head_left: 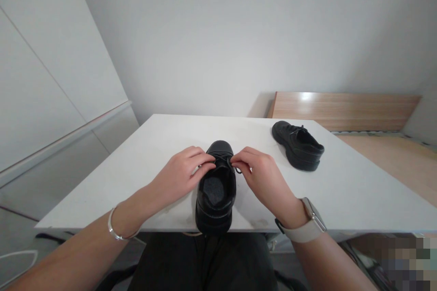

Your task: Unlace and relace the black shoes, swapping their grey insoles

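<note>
A black lace-up shoe (pixel 215 211) stands on the white table right in front of me, its toe pointing away and its heel at the near edge. My left hand (pixel 191 167) pinches at the left side of the laces, thumb and fingers together. On the other side, my right hand (pixel 256 166) is closed in a pinch on the black shoelace (pixel 238 171), and a bit of lace shows below its fingertips. What lies between the left fingertips is mostly hidden, but they are at the lace. A second black shoe (pixel 298 145) rests farther back to the right, its lace tied.
The white table (pixel 136 163) reaches from my lap toward a grey wall. Behind its right side is a wooden headboard (pixel 341 109) with a bed base beside it. White cabinet panels (pixel 51 77) line the left. My legs are under the near edge.
</note>
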A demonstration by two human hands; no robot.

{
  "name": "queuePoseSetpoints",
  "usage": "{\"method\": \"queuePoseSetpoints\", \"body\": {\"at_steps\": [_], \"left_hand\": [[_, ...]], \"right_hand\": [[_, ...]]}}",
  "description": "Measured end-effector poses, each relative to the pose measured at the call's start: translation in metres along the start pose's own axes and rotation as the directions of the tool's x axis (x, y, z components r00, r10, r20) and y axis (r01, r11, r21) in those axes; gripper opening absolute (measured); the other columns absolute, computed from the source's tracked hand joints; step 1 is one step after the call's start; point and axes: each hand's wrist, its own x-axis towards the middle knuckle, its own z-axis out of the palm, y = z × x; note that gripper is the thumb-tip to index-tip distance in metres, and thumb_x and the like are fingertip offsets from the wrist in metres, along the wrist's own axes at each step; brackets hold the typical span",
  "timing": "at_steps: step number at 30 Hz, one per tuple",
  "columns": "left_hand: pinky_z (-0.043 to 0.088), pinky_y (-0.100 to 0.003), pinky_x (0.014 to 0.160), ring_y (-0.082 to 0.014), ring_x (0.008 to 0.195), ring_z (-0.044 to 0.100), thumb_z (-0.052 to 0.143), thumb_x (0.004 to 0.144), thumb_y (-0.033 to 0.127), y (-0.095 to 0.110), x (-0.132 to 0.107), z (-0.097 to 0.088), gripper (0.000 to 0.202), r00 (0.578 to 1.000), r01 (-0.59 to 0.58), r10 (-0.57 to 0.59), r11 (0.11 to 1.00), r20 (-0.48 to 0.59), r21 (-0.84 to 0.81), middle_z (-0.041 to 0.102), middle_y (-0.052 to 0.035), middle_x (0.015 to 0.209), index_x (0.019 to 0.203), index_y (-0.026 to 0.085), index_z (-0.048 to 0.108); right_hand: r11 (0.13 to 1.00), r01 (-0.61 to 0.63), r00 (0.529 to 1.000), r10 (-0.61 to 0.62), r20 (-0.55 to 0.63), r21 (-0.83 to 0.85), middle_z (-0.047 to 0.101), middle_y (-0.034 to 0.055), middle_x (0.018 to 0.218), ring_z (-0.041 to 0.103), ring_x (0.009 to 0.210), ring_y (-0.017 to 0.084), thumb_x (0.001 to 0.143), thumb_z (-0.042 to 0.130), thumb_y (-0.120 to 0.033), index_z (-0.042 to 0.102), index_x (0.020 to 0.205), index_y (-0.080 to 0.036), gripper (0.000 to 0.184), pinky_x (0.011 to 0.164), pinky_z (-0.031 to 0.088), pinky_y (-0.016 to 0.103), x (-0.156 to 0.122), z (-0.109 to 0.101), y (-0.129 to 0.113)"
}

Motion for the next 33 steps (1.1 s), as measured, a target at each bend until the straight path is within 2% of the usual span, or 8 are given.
{"method": "queuePoseSetpoints", "body": {"at_steps": [3,7,12,20,25,28,30,33], "left_hand": [[0.051,-0.031,0.078,-0.0188,0.087,0.064,0.062,0.095,0.027,0.006,0.002,-0.002,0.021,0.998,0.054,-0.053,0.998,0.017,-0.030,0.068,-0.0063,0.094,0.110,0.014,0.067],[0.050,-0.028,0.075,-0.0161,0.083,0.064,0.054,0.096,0.016,0.008,0.005,-0.004,0.022,0.990,0.125,-0.120,0.989,0.071,-0.073,0.068,-0.0045,0.093,0.113,0.018,0.069],[0.049,-0.029,0.076,-0.0166,0.083,0.065,0.055,0.090,0.009,0.004,0.010,-0.011,0.022,0.984,0.137,-0.134,0.990,0.114,-0.022,0.068,-0.0046,0.093,0.099,0.018,0.074],[0.048,-0.028,0.074,-0.0168,0.079,0.064,0.060,0.090,0.017,0.002,0.019,-0.020,0.017,0.971,0.104,-0.097,0.994,0.217,-0.021,0.069,-0.0037,0.087,0.098,0.020,0.075],[0.047,-0.029,0.074,-0.0170,0.079,0.064,0.059,0.091,0.016,0.000,0.020,-0.019,0.015,0.957,0.083,-0.076,0.996,0.280,-0.015,0.068,-0.0038,0.087,0.091,0.019,0.074],[0.046,-0.029,0.074,-0.0166,0.080,0.062,0.057,0.093,0.017,0.006,0.025,-0.019,0.017,0.977,0.105,-0.091,0.992,0.190,-0.064,0.066,-0.0040,0.087,0.086,0.018,0.073],[0.046,-0.028,0.074,-0.0158,0.081,0.062,0.057,0.094,0.018,0.011,0.031,-0.022,0.016,0.992,0.127,-0.127,0.982,0.010,-0.140,0.066,-0.0035,0.088,0.086,0.017,0.070],[0.047,-0.028,0.076,-0.0154,0.081,0.061,0.060,0.093,0.022,0.018,0.042,-0.028,0.011,0.932,0.149,-0.228,0.950,-0.283,-0.274,0.067,-0.0026,0.086,0.089,0.016,0.068]], "right_hand": [[0.999,-0.030,0.999,0.030,-0.010,0.020,0.070,0.0053,0.093,0.065,0.084,0.018,0.094,0.058,-0.008,0.069,0.104,-0.015,0.016,0.078,0.048,0.030,-0.004,0.002,-0.006],[0.991,-0.007,0.996,0.018,0.082,-0.133,0.065,0.0070,0.098,0.063,0.082,0.020,0.096,0.059,-0.016,0.065,0.120,-0.018,0.025,0.073,0.047,0.031,-0.006,0.002,-0.018],[0.952,-0.015,0.982,0.072,0.175,-0.306,0.059,0.0097,0.098,0.060,0.075,0.020,0.096,0.046,-0.008,0.068,0.108,-0.015,0.026,0.066,0.043,0.032,-0.001,0.001,-0.026],[0.981,-0.066,0.991,0.085,0.099,-0.183,0.060,0.0082,0.092,0.059,0.079,0.018,0.094,0.048,-0.006,0.069,0.094,-0.015,0.023,0.069,0.043,0.030,0.001,0.001,-0.018],[0.977,-0.074,0.993,0.091,0.077,-0.201,0.062,0.0076,0.090,0.058,0.076,0.018,0.094,0.049,-0.008,0.070,0.092,-0.016,0.022,0.066,0.040,0.030,-0.001,0.002,-0.016],[0.979,-0.070,0.997,0.075,0.019,-0.194,0.063,0.0075,0.096,0.058,0.077,0.018,0.093,0.052,-0.008,0.069,0.089,-0.018,0.020,0.064,0.039,0.030,0.002,0.003,-0.016],[0.997,-0.037,0.995,0.031,-0.090,-0.065,0.063,0.0063,0.097,0.059,0.080,0.017,0.093,0.054,-0.009,0.067,0.089,-0.018,0.016,0.067,0.042,0.028,0.007,0.001,-0.018],[0.964,0.061,0.952,0.023,-0.306,0.260,0.063,0.0028,0.089,0.060,0.077,0.014,0.095,0.054,-0.014,0.062,0.091,-0.019,0.010,0.070,0.047,0.027,0.020,-0.001,-0.023]]}}
